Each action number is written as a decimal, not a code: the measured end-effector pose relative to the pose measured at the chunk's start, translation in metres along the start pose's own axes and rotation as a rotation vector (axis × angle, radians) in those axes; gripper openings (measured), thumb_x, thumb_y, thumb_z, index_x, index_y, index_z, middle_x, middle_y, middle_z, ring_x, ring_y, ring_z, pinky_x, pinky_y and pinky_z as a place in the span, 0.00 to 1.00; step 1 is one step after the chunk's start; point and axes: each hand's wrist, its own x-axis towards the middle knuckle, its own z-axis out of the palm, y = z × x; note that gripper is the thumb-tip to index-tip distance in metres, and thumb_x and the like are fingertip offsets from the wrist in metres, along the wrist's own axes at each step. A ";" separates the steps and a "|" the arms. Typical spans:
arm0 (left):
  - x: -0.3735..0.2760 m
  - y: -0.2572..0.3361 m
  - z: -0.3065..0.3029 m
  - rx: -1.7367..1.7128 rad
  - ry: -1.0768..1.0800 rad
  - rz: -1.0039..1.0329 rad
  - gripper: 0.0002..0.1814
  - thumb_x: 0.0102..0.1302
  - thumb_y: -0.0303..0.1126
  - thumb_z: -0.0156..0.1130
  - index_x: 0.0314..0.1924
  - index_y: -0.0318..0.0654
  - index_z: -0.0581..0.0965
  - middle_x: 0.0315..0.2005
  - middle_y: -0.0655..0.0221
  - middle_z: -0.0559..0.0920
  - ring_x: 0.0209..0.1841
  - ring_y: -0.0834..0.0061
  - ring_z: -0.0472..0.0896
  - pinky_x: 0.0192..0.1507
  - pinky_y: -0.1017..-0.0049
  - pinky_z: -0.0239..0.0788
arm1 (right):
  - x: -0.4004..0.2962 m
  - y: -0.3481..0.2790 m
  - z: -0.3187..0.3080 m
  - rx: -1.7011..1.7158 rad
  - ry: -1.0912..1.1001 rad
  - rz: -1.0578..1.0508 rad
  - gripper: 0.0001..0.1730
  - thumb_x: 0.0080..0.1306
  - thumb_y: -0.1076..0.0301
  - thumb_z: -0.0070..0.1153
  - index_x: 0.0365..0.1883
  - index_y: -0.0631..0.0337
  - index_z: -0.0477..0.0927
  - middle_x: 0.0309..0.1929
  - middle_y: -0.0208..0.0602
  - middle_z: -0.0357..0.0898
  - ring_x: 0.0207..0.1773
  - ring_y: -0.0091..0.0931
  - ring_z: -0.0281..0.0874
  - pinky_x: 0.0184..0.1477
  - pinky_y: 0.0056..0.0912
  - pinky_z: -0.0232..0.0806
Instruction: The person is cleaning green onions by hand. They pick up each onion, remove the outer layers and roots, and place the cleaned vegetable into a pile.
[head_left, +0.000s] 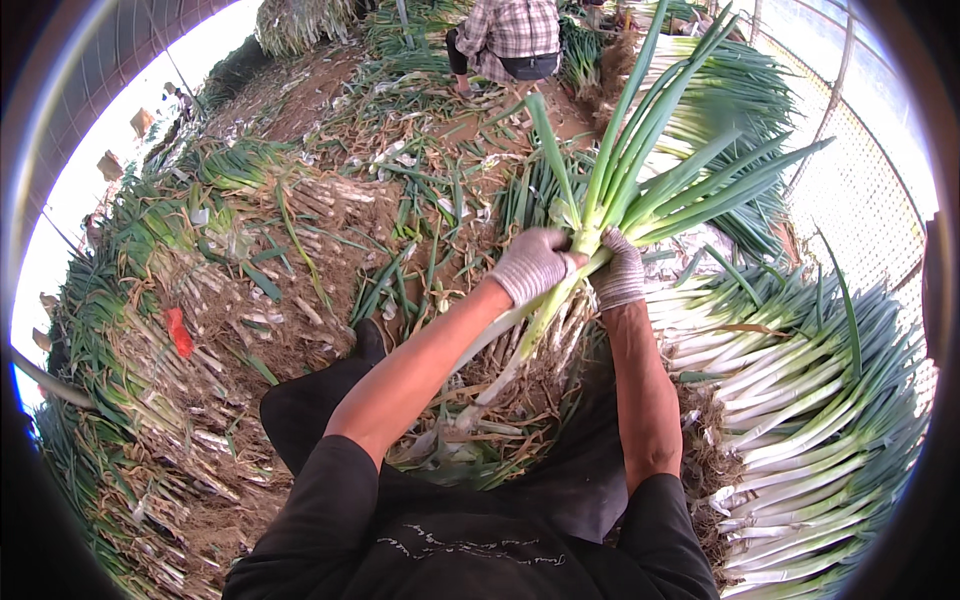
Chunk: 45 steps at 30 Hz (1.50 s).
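Both my hands wear ribbed knit work gloves and hold green onions (592, 217) above the ground in front of me. My left hand (531, 262) wraps the upper stalks just below where the leaves fan out. Close beside it, my right hand (621, 271) grips at the base of the green leaves, its thumb on the stalk. The leaves spread up and to the right, while the pale stalks slant down to the left toward the roots (472, 416). Between my legs lie more untrimmed onions (559, 337) with brown roots, partly hidden by my hands and the held stalks.
Clean white-stemmed onions (780, 420) are stacked at my right, with another stack (697, 105) farther back. Untrimmed, soil-covered onions (187, 420) heap at my left, a red scrap (178, 332) among them. A person (514, 37) sits ahead. Stripped leaves (420, 195) litter the soil.
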 end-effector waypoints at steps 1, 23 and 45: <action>-0.003 -0.007 0.003 0.001 -0.011 -0.046 0.18 0.56 0.41 0.66 0.39 0.32 0.80 0.30 0.59 0.84 0.33 0.68 0.82 0.42 0.70 0.72 | -0.001 0.005 0.004 0.005 -0.020 0.007 0.21 0.53 0.78 0.57 0.48 0.69 0.73 0.40 0.44 0.79 0.44 0.39 0.77 0.54 0.42 0.70; -0.032 -0.067 0.010 -0.436 0.361 -0.203 0.15 0.57 0.31 0.67 0.42 0.33 0.73 0.33 0.66 0.81 0.34 0.73 0.78 0.37 0.71 0.73 | 0.009 0.050 0.003 -0.384 0.227 -0.036 0.10 0.50 0.81 0.59 0.33 0.65 0.76 0.27 0.34 0.76 0.28 0.28 0.75 0.32 0.30 0.70; -0.051 -0.078 0.012 -0.244 0.387 0.295 0.13 0.58 0.21 0.63 0.44 0.33 0.75 0.36 0.67 0.81 0.34 0.75 0.80 0.36 0.75 0.76 | 0.011 0.047 0.015 -0.364 0.288 0.097 0.10 0.54 0.76 0.61 0.35 0.66 0.78 0.29 0.37 0.79 0.30 0.31 0.76 0.35 0.32 0.72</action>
